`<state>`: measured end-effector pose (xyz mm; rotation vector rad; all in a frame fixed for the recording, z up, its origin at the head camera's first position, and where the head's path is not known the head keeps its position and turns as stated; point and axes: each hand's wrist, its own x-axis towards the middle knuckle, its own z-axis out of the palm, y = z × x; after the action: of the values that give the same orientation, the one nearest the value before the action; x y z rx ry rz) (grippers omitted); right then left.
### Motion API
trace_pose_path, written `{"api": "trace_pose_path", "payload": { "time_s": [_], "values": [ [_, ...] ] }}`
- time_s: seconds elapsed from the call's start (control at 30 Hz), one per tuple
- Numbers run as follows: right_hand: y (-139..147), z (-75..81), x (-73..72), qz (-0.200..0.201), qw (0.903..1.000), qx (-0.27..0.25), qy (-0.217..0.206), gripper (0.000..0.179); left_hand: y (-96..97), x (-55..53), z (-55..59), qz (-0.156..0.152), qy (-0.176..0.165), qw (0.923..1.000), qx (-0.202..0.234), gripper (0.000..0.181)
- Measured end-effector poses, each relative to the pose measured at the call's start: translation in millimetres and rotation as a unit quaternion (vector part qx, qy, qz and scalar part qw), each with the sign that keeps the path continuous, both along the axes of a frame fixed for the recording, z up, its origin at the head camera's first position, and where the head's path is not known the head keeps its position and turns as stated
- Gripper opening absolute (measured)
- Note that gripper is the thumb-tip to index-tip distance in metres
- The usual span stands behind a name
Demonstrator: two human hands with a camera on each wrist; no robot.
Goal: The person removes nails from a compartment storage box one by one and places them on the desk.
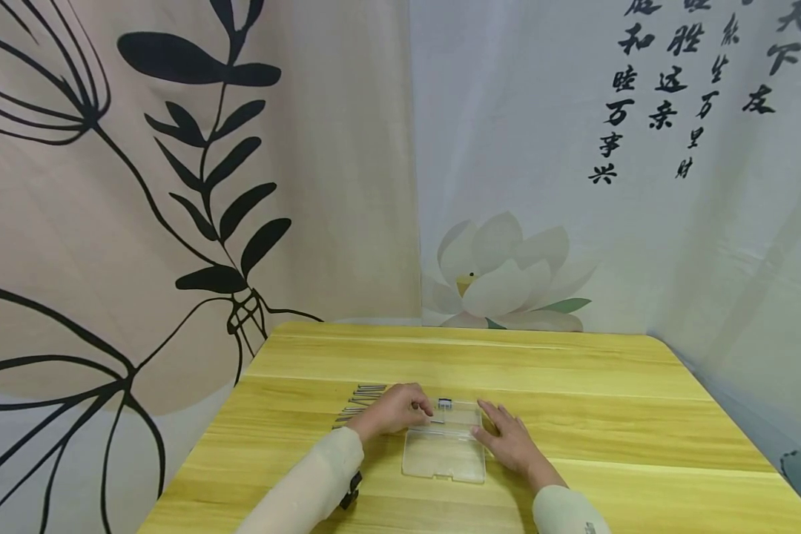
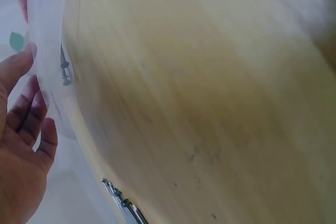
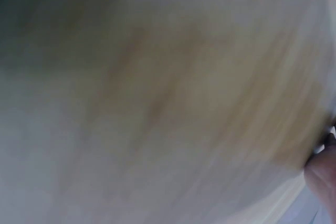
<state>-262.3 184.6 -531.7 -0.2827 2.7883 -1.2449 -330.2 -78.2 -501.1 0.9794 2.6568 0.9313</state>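
Observation:
A clear plastic case [image 1: 443, 454] lies opened out on the wooden table, its hinge across the middle. A small dark-and-clear piece [image 1: 445, 404] sits in its far half, with a thin metal pin [image 2: 65, 69] nearby. At the case's far left edge is my left hand [image 1: 395, 409], fingers loosely bent; the left wrist view shows thumb and fingertips apart beside the clear wall, nothing visible between them. My right hand [image 1: 510, 443] rests along the right edge, fingers extended toward the far corner and thumb near the hinge. The right wrist view is blurred, with just a fingertip [image 3: 321, 174] at its edge.
Several thin metal pins [image 1: 357, 400] lie in a row left of the case, partly behind the left hand. The wooden table [image 1: 594, 400] extends to a printed curtain [image 1: 347, 222] at the back. A dark strap piece [image 1: 351, 491] shows at the left sleeve.

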Motion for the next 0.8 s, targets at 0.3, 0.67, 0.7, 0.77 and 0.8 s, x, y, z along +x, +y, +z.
{"api": "trace_pose_path", "payload": {
  "time_s": [0.3,0.67,0.7,0.77,0.8],
  "values": [
    [0,-2.2,-1.9,0.001,1.0000,-0.002,0.001,0.063,-0.5,-6.2,-1.0,-0.006,-0.014,0.9999,-0.008,0.008],
    [1,-4.8,-3.3,-0.004,1.0000,0.001,0.003,0.065,4.8,-14.4,2.2,-0.029,-0.013,0.9988,-0.037,0.004],
    [1,-4.8,-3.2,-0.004,1.0000,0.000,0.003,0.065,5.1,-14.9,1.9,-0.032,-0.010,0.9986,-0.041,0.004],
    [1,-3.9,-2.7,-0.005,1.0000,0.001,0.003,0.064,5.6,-15.8,1.6,-0.038,-0.004,0.9982,-0.047,0.006],
    [1,-3.5,-2.6,-0.005,1.0000,0.002,0.003,0.064,6.0,-16.3,1.3,-0.041,0.000,0.9980,-0.049,0.007]
  ]
}}
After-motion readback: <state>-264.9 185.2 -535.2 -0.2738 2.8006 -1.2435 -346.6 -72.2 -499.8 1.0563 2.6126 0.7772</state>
